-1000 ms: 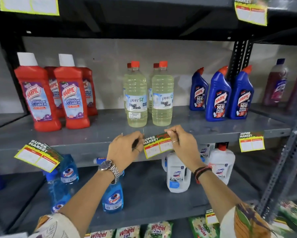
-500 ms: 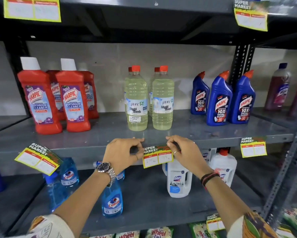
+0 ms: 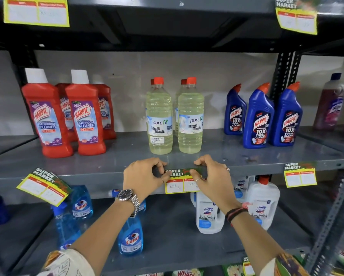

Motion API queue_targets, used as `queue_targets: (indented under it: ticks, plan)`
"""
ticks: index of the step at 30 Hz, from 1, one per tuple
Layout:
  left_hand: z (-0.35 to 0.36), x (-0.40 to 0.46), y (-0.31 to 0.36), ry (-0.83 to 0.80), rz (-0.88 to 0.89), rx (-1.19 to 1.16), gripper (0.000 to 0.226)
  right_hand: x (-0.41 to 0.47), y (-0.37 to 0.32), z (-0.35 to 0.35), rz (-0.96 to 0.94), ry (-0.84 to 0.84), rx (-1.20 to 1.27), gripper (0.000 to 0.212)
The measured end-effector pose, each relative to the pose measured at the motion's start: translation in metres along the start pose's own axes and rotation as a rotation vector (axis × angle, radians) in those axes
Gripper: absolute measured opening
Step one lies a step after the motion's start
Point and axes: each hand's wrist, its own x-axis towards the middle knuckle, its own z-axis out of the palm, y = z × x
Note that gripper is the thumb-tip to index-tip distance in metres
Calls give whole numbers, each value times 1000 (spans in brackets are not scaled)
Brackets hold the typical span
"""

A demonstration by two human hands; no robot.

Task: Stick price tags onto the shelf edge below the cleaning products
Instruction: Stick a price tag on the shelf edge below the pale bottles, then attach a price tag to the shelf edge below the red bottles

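While flat on the shelf edge (image 3: 91, 174), price tag (image 3: 180, 183) pinched between both hands' fingers (image 3: 197, 173).

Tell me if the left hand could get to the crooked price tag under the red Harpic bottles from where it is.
Probably yes. The left hand sits on the same shelf edge as the crooked tag, with nothing between them, though it is busy pressing the middle tag.

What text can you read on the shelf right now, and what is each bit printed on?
"SUPER MARKET", "MRP": middle price tag pressed by left hand and right hand; its handwritten prices are unclear.
"HARPIC BATHROOM CLEANER 10X": red bottles.
"pureTY Liquid Bleach": clear bottles.
"HARPIC 10X TOTAL CLEAN": blue bottles.
"Colin": spray bottles.
"Domex": white bottles.
"Wheel": packets at the bottom.
Purple bottle: too blurred.
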Motion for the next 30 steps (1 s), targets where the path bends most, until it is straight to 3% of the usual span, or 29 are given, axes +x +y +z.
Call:
queue_targets:
  ticks: [3, 5, 10, 15, 18, 20, 24, 30]
  plan:
    - [3, -2, 0, 41, -23, -40, 36, 2, -7, 7, 15, 50, -68, 36]
    - [6, -3, 0, 48, -16, -63, 36, 5, -10, 9, 46, 52, -53, 36]
    - [6, -6, -9, -10, 56, -65, 25, 14, -3, -4, 133, -81, 172, 30]
    - [0, -12, -17, -88, 77, -80, 12, 18, 2, -13, 199, -172, 244, 37]
    - [-21, -14, -38, -106, 98, -142, 22, 21, -4, -18, 206, -179, 271, 48]
    - [-46, -14, -63, -57, 120, -42, 30, 20, -20, -14, 166, -138, 264, 52]
    - [-106, -15, -122, 32, 27, 193, 20, 12, -78, 17, 31, -104, 248, 28]
    - [-176, -19, -217, -1, -141, -66, 11, -4, -175, 97, -89, -217, 347, 6]
